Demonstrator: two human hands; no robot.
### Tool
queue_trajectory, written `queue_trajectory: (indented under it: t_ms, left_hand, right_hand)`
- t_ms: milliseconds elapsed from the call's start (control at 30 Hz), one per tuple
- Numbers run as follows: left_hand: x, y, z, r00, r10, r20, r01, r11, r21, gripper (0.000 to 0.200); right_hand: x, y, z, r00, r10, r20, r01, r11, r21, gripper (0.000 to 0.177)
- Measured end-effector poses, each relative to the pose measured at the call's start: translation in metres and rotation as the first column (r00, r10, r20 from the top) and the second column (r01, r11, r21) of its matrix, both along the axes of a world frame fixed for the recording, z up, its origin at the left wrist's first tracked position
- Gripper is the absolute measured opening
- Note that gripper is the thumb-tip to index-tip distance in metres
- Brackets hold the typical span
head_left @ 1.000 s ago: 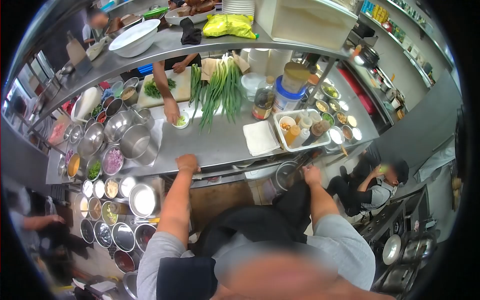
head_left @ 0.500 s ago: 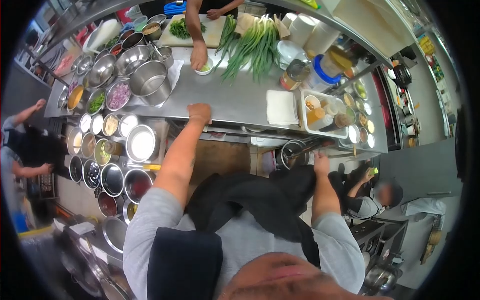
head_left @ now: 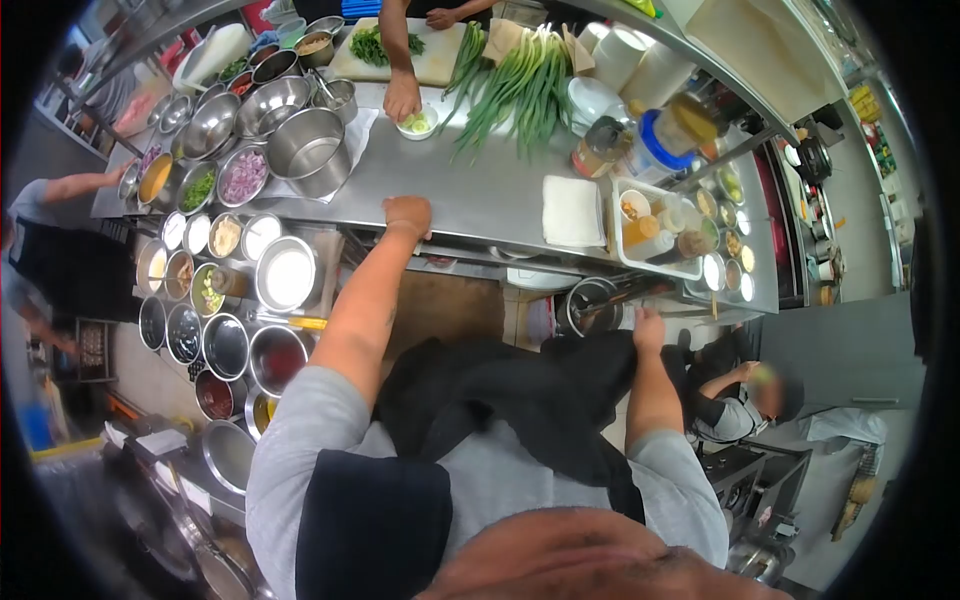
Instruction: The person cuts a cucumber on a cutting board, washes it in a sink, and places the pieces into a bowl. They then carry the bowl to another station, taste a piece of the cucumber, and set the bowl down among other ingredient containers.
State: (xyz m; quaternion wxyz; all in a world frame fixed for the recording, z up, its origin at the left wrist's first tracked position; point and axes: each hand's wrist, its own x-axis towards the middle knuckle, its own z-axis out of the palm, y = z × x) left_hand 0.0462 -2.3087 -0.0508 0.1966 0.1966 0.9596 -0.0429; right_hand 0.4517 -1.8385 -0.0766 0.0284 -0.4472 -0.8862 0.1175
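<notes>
My left hand rests at the front edge of the steel worktable, its fingers curled over the rim. Down at my right side, my right hand is closed beside the black cloth at my waist. Whether it holds anything is hidden. Ahead of my left hand, across the table, another person's hand is over a small white bowl with pale green pieces in it. A folded white cloth lies on the tabletop, between my two hands and farther forward.
Metal bowls and a deep pot crowd the table's left. Spring onions lie near a cutting board. A white bin of bottles stands right. One person is at far left; another sits low at right.
The view has shifted slightly. The far-left person has reached out towards the bowls. The seated person's hand has risen to the face. The hand across the table stays by the small bowl; mine hold their places.
</notes>
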Motion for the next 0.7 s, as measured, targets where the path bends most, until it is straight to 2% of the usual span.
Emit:
queue_trajectory:
  t_ms: [100, 267, 367, 433, 500, 567, 600, 667, 700]
  left_hand:
    - [-0.008, -0.001, 0.007, 0.997, -0.007, -0.070, 0.008, 1.000, 0.011, 0.049]
    - [-0.001, -0.002, 0.005, 1.000, 0.021, 0.016, -0.021, 0.999, 0.026, 0.044]
    - [0.000, -0.005, 0.000, 1.000, 0.016, -0.025, -0.016, 1.000, 0.020, 0.049]
    - [0.010, -0.008, 0.020, 1.000, 0.001, -0.031, -0.001, 1.000, 0.007, 0.050]
    - [0.005, -0.008, 0.033, 0.999, -0.012, -0.049, 0.012, 1.000, -0.002, 0.052]
    - [-0.010, -0.011, 0.034, 0.986, 0.166, 0.025, -0.167, 0.977, 0.128, 0.053]
    - [-0.017, -0.014, 0.029, 0.987, 0.160, 0.028, -0.163, 0.980, 0.118, 0.053]
    - [-0.034, -0.017, 0.017, 0.953, 0.277, -0.121, -0.225, 0.917, 0.331, 0.050]
    - [-0.044, -0.018, 0.014, 0.955, 0.272, -0.122, -0.221, 0.921, 0.321, 0.050]
  right_hand:
    - [-0.008, 0.000, 0.002, 1.000, 0.006, -0.011, -0.006, 1.000, -0.016, 0.042]
    - [-0.005, 0.000, 0.004, 0.999, -0.035, 0.022, 0.036, 0.999, -0.040, 0.043]
    - [-0.004, 0.000, 0.002, 0.999, -0.033, 0.002, 0.034, 0.998, -0.046, 0.044]
    - [0.001, 0.005, -0.002, 1.000, 0.017, 0.021, -0.017, 1.000, 0.000, 0.044]
    - [0.002, 0.003, -0.001, 1.000, -0.006, 0.021, 0.006, 1.000, 0.000, 0.043]
    - [0.009, 0.001, 0.000, 0.999, -0.029, 0.030, 0.030, 1.000, -0.006, 0.042]
    - [0.013, 0.001, 0.002, 0.998, -0.061, 0.024, 0.062, 0.998, -0.032, 0.042]
    - [0.018, 0.002, 0.000, 0.996, -0.085, 0.024, 0.086, 0.995, -0.054, 0.040]
    - [0.021, 0.003, -0.001, 0.996, -0.089, 0.027, 0.091, 0.994, -0.063, 0.040]
